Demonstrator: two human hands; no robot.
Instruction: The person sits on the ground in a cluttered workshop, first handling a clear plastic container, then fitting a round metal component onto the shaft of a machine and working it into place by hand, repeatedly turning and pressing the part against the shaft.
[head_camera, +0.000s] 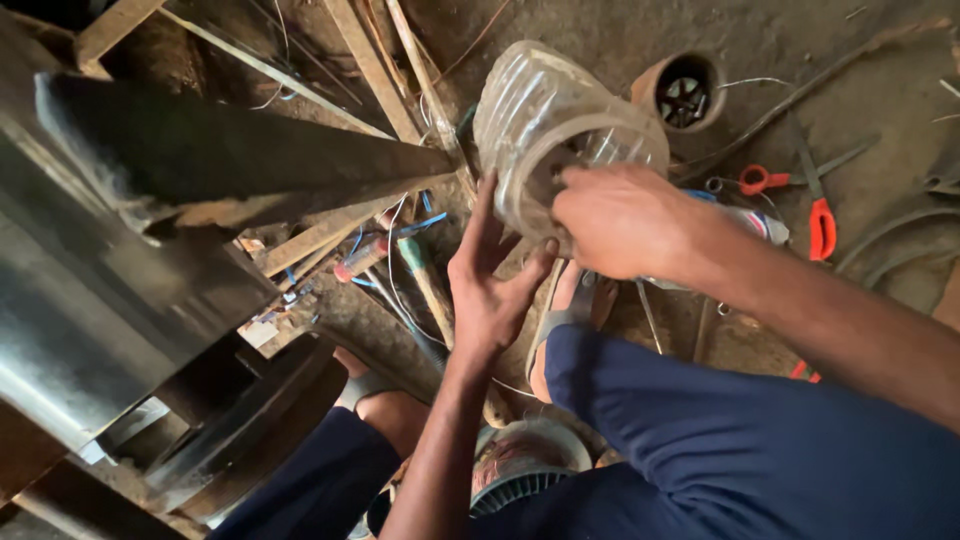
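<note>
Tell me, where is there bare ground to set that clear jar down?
Bare dirt lies above the orange-handled scissors, right of the clay pot. Below the clear jar, held by both hands, wires and sticks crowd the ground.

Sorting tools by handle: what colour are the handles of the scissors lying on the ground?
Orange-red handles on the scissors, seen in the head view.

single head-worn view, looks steeply down past the person's knees to the dirt floor (620, 40), close range, both forearms enter from the bottom edge, left hand (490, 290) and right hand (620, 220) mid-frame, no second view
</note>
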